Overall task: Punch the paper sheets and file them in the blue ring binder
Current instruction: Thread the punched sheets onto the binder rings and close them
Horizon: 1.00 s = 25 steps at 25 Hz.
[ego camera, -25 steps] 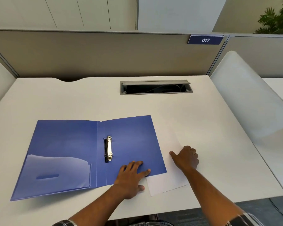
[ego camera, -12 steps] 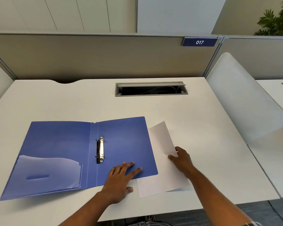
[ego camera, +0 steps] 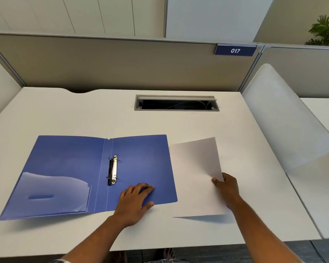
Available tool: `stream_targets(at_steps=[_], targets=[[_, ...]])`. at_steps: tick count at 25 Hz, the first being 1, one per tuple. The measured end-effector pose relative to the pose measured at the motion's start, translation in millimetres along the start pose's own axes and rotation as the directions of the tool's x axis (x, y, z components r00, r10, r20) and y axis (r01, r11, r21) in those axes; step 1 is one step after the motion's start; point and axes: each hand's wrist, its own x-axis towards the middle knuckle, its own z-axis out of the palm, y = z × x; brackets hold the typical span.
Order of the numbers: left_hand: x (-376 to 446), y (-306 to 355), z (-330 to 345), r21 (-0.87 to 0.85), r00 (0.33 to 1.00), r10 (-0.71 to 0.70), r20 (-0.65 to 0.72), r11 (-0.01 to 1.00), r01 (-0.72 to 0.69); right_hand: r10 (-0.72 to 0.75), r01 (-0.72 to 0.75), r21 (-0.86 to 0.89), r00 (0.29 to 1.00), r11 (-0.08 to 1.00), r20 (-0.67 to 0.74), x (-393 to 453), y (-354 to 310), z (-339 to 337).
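The blue ring binder (ego camera: 141,166) lies open and flat on the white desk (ego camera: 84,111), its metal ring clip (ego camera: 113,170) near the spine. My left hand (ego camera: 136,201) rests flat on the lower part of the binder's right cover, fingers straight. Just right of the binder, a white paper sheet (ego camera: 195,173) is lifted off the desk and casts a shadow below. My right hand (ego camera: 226,188) pinches this sheet at its right edge. No hole punch is in view.
An open grey cable tray (ego camera: 176,103) is set into the desk at the back. A beige partition with a "017" tag (ego camera: 235,50) stands behind. A translucent divider panel (ego camera: 285,118) bounds the desk's right side.
My right hand went from resting on the sheet to pinching its edge, then drew it out from under the binder and lifted it. My left hand stayed on the binder.
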Motion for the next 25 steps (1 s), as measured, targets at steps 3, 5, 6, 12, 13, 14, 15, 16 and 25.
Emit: stream_targets(at_steps=[3,5,6,12,13,14,15,16,25], targets=[[1.8,3.9,1.2,0.015,0.999,-0.032,-0.018,0.999,0.032,0.003,-0.003,0.053,1.0,0.999,-0.015,3.0,-1.3,-7.3],[1.7,3.7,1.4,0.004,0.999,-0.044,-0.027,0.999,0.044,-0.009,0.011,0.072,1.0,0.997,-0.026,4.5,-2.8,-12.5],[1.6,4.0,1.9,0.001,0.998,-0.049,-0.031,0.999,0.049,-0.016,0.019,0.08,0.999,0.997,-0.031,5.2,-3.3,-15.9],[3.0,10.6,5.9,-0.02,0.995,-0.089,-0.036,0.996,0.088,-0.038,0.045,0.139,0.998,0.989,-0.057,7.2,-17.6,-31.7],[4.6,9.6,3.7,-0.029,0.995,-0.092,-0.027,0.995,0.091,-0.04,0.046,0.144,0.998,0.989,-0.047,4.7,-21.1,-28.4],[7.2,8.9,1.1,-0.052,0.996,-0.091,-0.02,0.995,0.09,-0.043,0.047,0.147,0.999,0.988,-0.031,1.8,-24.2,-23.6],[10.4,8.0,-2.4,-0.099,0.995,-0.094,-0.016,0.991,0.092,-0.046,0.048,0.151,0.999,0.987,-0.014,-2.3,-27.3,-16.6],[13.8,6.6,-6.5,-0.165,0.995,-0.103,-0.017,0.981,0.099,-0.05,0.049,0.157,0.999,0.986,0.006,-6.9,-30.2,-7.4],[25.7,-25.0,-46.1,-0.766,0.925,-0.376,0.05,0.58,0.277,-0.039,0.005,0.189,0.984,0.982,0.174,-48.9,-53.0,95.2]])
